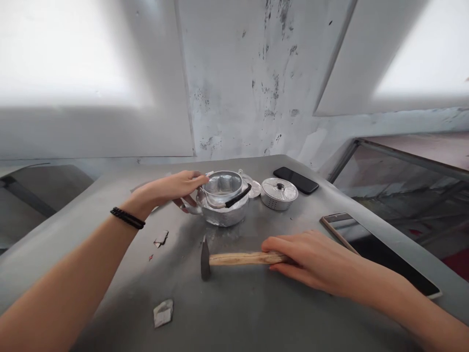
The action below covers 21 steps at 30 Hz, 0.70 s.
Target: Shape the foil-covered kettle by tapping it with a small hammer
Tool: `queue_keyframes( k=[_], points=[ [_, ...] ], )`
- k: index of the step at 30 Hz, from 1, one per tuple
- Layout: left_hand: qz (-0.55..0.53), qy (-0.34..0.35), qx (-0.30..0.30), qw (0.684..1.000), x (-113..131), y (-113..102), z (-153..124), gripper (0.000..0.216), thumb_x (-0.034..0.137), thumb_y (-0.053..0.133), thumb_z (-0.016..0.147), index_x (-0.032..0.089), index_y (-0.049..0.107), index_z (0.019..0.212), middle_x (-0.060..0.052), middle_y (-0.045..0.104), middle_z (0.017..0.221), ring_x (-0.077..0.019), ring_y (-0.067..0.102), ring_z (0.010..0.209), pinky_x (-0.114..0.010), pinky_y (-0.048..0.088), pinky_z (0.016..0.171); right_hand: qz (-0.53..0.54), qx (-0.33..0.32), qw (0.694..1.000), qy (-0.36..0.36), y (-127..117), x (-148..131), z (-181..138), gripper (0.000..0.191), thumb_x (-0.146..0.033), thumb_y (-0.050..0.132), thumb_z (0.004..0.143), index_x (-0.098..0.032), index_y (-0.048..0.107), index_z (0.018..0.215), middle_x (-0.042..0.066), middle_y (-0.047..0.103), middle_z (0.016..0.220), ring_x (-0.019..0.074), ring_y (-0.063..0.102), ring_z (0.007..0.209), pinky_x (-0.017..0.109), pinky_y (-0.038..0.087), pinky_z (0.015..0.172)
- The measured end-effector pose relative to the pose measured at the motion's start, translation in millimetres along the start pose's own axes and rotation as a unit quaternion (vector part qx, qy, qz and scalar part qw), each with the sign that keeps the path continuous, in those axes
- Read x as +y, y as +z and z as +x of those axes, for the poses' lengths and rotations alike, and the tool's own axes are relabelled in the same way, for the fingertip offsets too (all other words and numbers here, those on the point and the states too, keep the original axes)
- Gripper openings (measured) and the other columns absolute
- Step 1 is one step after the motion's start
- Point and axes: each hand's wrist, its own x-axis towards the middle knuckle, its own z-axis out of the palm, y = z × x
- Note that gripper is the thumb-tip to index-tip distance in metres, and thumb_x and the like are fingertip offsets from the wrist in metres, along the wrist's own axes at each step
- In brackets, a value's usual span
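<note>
Right hand [302,254]: closed around the dark end of the hammer [236,258] handle, fingers wrapped above and below the wood.
Left hand [172,188]: on the left side of the kettle [225,216], fingers bent against it; from here I can't tell how firmly they close.
Kettle: standing on the table [242,318], beyond the hammer and left of the lidded strainer [279,195].
Steadying: best, I'd say, to brace the kettle low on its body, since a thin wall may dent under a hard squeeze.
Hammering grip: a hold near the end gives swing but costs control; sliding up would suit light taps, with the left fingers kept clear of the steel.
Kettle metal: shiny, crinkled silver; a round open mouth above a wider belly, and a curved bail in a black sleeve slanting across the front.
Hammer make: pale, grained wood, with a dark head narrowing to a wedge.
Strainer: a squat drum pierced with small holes, its lid topped by a black knob.
Scrap [163,313]: flat, ragged and whitish, on the near tabletop.
Tabletop: smooth grey, with a dull sheen.
</note>
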Motion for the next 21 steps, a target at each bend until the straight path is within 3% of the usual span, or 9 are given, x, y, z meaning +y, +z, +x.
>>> queue_keyframes(
  k=[5,7,11,15,21],
  points=[
    [0.153,0.113,0.153,0.97,20,-7,-12,0.06,0.067,0.057,0.093,0.028,0.069,0.137,-0.01,0.074,0.134,-0.0327,0.073,0.108,-0.042,0.059,0.089,-0.034,-0.005,0.999,-0.006,1,1,3,0.011,-0.023,0.053,0.108,-0.026,0.059,0.098,-0.004,0.073,0.093,0.0183,0.069,0.078,0.031,0.036,0.066],
    [0.148,0.151,0.162,0.964,31,-5,-21,0.054,0.064,0.057,0.096,0.03,0.071,0.136,-0.008,0.075,0.134,-0.0338,0.069,0.119,-0.043,0.056,0.097,-0.045,-0.012,0.999,-0.009,3,1,4,0.011,-0.025,0.054,0.108,-0.026,0.061,0.1,-0.003,0.073,0.093,0.0193,0.07,0.08,0.031,0.035,0.067],
    [0.158,0.185,0.059,0.968,47,13,-31,0.051,0.065,0.06,0.094,0.036,0.07,0.135,-0.001,0.077,0.129,-0.0305,0.071,0.112,-0.037,0.056,0.088,-0.055,-0.019,0.998,-0.004,4,0,4,0.013,-0.026,0.054,0.108,-0.027,0.066,0.106,-0.002,0.075,0.095,0.0206,0.071,0.08,0.032,0.035,0.066],
    [0.215,0.195,-0.029,0.956,49,30,-27,0.052,0.069,0.059,0.09,0.032,0.073,0.125,-0.003,0.077,0.121,-0.0289,0.072,0.1,-0.034,0.051,0.075,-0.064,-0.019,0.998,0.003,4,-1,4,0.017,-0.027,0.05,0.11,-0.028,0.067,0.109,0.0,0.075,0.097,0.0221,0.071,0.082,0.034,0.037,0.067],
    [0.313,0.183,-0.036,0.931,49,35,-25,0.043,0.064,0.061,0.088,0.024,0.067,0.103,-0.003,0.07,0.083,-0.0214,0.058,0.067,-0.033,0.036,0.055,-0.067,-0.038,0.997,0.0,6,3,6,0.017,-0.031,0.048,0.11,-0.03,0.066,0.111,-0.001,0.074,0.098,0.0243,0.072,0.082,0.035,0.037,0.067]
  ],
)
